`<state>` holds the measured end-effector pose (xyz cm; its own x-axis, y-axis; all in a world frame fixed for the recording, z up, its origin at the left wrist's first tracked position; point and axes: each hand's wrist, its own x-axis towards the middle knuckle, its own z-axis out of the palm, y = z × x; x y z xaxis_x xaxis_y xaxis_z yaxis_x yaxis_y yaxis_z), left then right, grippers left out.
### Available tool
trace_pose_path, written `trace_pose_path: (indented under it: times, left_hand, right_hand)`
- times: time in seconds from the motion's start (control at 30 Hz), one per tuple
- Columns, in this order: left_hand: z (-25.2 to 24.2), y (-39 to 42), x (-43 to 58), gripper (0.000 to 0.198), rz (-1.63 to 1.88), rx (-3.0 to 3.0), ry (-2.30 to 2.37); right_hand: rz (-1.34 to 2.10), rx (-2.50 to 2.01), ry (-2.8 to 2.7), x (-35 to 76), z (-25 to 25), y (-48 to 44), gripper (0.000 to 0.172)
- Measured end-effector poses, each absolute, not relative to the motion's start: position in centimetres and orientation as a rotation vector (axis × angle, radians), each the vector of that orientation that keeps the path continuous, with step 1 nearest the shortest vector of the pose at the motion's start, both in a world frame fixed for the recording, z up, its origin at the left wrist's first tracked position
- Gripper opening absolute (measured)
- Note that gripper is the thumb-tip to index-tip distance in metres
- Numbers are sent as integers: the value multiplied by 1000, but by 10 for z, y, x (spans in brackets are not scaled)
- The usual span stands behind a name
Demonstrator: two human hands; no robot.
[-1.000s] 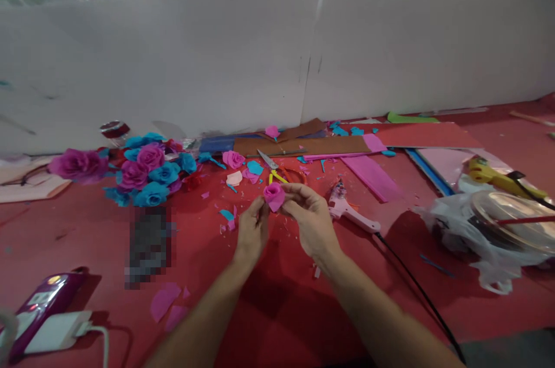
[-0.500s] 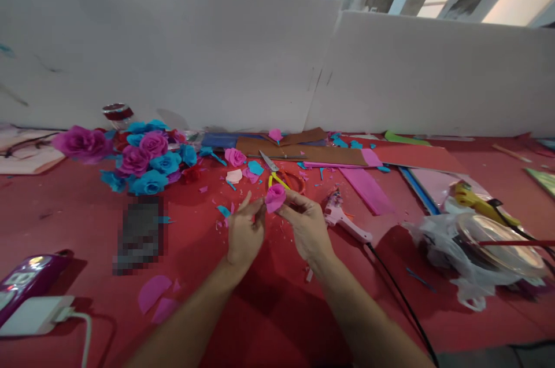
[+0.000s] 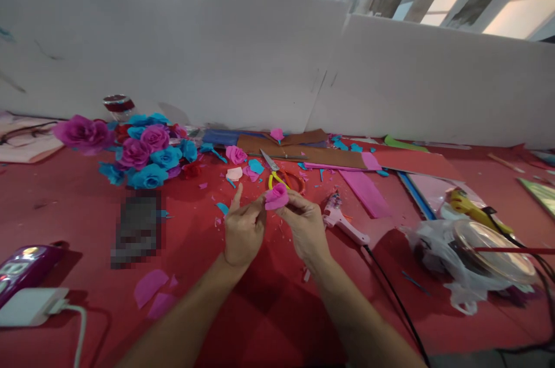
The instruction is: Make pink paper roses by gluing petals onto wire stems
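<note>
Between both my hands, above the red table (image 3: 260,310), is a small pink paper flower (image 3: 276,197). My left hand (image 3: 245,229) pinches its left edge, with the index finger sticking up. From the right side, my right hand (image 3: 307,226) grips it between thumb and fingers. Just behind the flower lie scissors (image 3: 277,174) with yellow and orange handles, blades pointing away. A pink glue gun (image 3: 347,223) rests to the right of my right hand. Cut pink paper petals (image 3: 151,287) lie near my left forearm.
A bunch of blue, pink and red paper flowers (image 3: 150,154) stands at the left behind a blurred dark object (image 3: 137,229). Paper strips (image 3: 338,158) line the white partition (image 3: 195,61). On the right are a plastic bag (image 3: 437,252) and a yellow glue gun (image 3: 474,212). A white charger (image 3: 32,305) sits front left.
The pink flower has turned slightly in my fingers and its lower petal edge now spreads wider. My left index finger has straightened upward. The view has shifted a little.
</note>
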<state>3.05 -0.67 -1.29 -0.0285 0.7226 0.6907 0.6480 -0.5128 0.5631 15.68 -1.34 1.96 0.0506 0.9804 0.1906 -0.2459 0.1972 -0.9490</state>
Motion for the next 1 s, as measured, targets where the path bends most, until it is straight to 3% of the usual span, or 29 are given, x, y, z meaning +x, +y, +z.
trace_pose_path:
  times: [0.3,0.5,1.0]
  left_hand:
    - [-5,-10,32,29,1581,2113,1477]
    - [-8,-8,30,17,1619,2047,1493]
    - [-10,-7,27,22,1657,1969,1443]
  right_hand:
    - [1126,-904,-1083,154,25,-15,13]
    - [1142,-893,-1070,152,21,-15,17]
    - [1127,-814,-847,152,24,-21,8]
